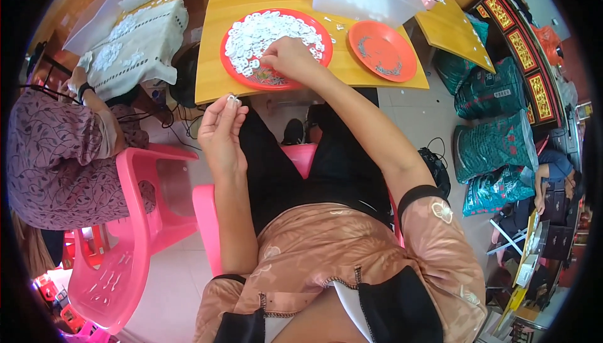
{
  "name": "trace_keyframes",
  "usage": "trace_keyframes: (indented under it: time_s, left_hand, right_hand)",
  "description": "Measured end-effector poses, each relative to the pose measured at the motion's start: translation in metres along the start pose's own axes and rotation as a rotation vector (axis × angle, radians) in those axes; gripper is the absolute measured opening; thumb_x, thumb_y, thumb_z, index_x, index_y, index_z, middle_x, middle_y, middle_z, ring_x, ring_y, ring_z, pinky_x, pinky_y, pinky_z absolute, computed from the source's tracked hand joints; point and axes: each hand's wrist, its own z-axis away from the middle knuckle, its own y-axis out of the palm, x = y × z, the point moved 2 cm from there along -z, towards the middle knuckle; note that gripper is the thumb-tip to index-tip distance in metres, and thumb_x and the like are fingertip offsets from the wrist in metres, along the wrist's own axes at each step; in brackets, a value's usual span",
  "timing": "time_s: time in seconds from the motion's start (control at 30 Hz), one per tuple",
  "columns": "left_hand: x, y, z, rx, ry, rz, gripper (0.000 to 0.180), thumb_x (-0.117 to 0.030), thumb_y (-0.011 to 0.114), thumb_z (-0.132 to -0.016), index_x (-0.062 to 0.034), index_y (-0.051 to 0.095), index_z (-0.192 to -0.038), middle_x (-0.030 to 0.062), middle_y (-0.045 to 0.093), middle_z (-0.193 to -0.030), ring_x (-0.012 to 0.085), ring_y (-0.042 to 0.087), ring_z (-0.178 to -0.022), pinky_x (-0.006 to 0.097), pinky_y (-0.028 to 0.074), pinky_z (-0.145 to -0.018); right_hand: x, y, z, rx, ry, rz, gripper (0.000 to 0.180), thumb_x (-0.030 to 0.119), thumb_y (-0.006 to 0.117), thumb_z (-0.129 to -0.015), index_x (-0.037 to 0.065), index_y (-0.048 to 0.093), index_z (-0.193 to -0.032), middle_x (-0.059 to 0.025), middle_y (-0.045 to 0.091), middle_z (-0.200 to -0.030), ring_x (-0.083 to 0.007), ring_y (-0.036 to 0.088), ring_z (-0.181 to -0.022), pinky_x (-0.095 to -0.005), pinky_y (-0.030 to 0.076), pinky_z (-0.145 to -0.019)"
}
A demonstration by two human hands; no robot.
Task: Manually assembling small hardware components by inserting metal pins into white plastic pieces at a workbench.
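My left hand [221,130] is raised just off the table's front edge, thumb and fingers pinching a small white plastic piece [233,100] with a rounded end. On the table, a red round tray [326,60] holds a heap of similar white pieces [260,32]. Small thin grey metal parts [267,78] lie at its near side. Over the tray's middle, my right hand [292,58] points its fingertips down to the left among the pieces. Those fingers are drawn together, and whatever is between them is hidden.
An orange-red plate [396,41] with thin grey metal parts stands to the right. Behind it is a clear plastic bin [370,4] of white pieces. Another person [75,148] sits at the left by a cloth-covered table [147,41]. Green sacks [493,142] are stacked at the right.
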Motion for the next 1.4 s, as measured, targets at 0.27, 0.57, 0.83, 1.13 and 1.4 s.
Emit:
trace_keyframes:
  time_s: [0.27, 0.57, 0.83, 1.13, 1.4]
  left_hand:
    - [-0.001, -0.008, -0.005, -0.044, -0.018, 0.032, 0.017, -0.002, 0.062, -0.083, 0.0017, 0.060, -0.100, 0.0086, 0.064, -0.089, 0.0141, 0.064, -0.075, 0.021, 0.052, -0.068]
    - [0.000, -0.010, -0.005, -0.029, -0.020, 0.045, 0.017, -0.003, 0.062, -0.084, 0.0012, 0.060, -0.100, 0.0081, 0.064, -0.089, 0.0134, 0.063, -0.075, 0.020, 0.051, -0.067]
    - [0.002, -0.007, -0.004, -0.006, -0.027, 0.043, 0.018, -0.003, 0.062, -0.084, 0.0010, 0.059, -0.101, 0.0077, 0.064, -0.089, 0.0123, 0.063, -0.074, 0.020, 0.051, -0.066]
    - [0.000, -0.004, 0.000, 0.021, -0.042, 0.033, 0.016, -0.005, 0.061, -0.084, 0.0005, 0.059, -0.099, 0.0069, 0.064, -0.086, 0.0113, 0.062, -0.071, 0.019, 0.049, -0.065]
    - [-0.005, 0.019, 0.019, 0.088, -0.044, -0.014, 0.015, -0.005, 0.062, -0.084, 0.0006, 0.059, -0.097, 0.0069, 0.064, -0.085, 0.0115, 0.062, -0.072, 0.019, 0.049, -0.064]
  right_hand:
    - [-0.002, 0.030, -0.024, -0.028, 0.109, 0.333, 0.022, 0.025, 0.075, -0.065, 0.004, 0.070, -0.067, -0.0187, 0.063, -0.065, -0.0332, 0.064, -0.065, -0.0397, 0.051, -0.065]
    - [0.028, 0.017, -0.013, 0.106, 0.233, 0.381, 0.033, 0.026, 0.075, -0.066, -0.002, 0.066, -0.080, -0.0245, 0.064, -0.082, -0.0357, 0.065, -0.082, -0.0427, 0.052, -0.072]
    - [0.004, 0.015, -0.016, 0.079, 0.207, 0.363, 0.032, 0.027, 0.079, -0.061, 0.000, 0.066, -0.073, -0.0189, 0.064, -0.069, -0.0335, 0.064, -0.071, -0.0398, 0.051, -0.066]
    - [0.024, -0.021, 0.015, 0.096, 0.470, -0.509, 0.014, 0.010, 0.074, -0.071, 0.001, 0.066, -0.079, -0.0075, 0.066, -0.070, -0.0064, 0.056, -0.058, -0.0183, 0.043, -0.053]
    - [0.066, -0.035, 0.075, 0.160, 0.429, -1.132, 0.026, 0.003, 0.068, -0.076, -0.003, 0.064, -0.101, -0.0079, 0.066, -0.085, -0.0079, 0.052, -0.060, -0.0195, 0.042, -0.054]
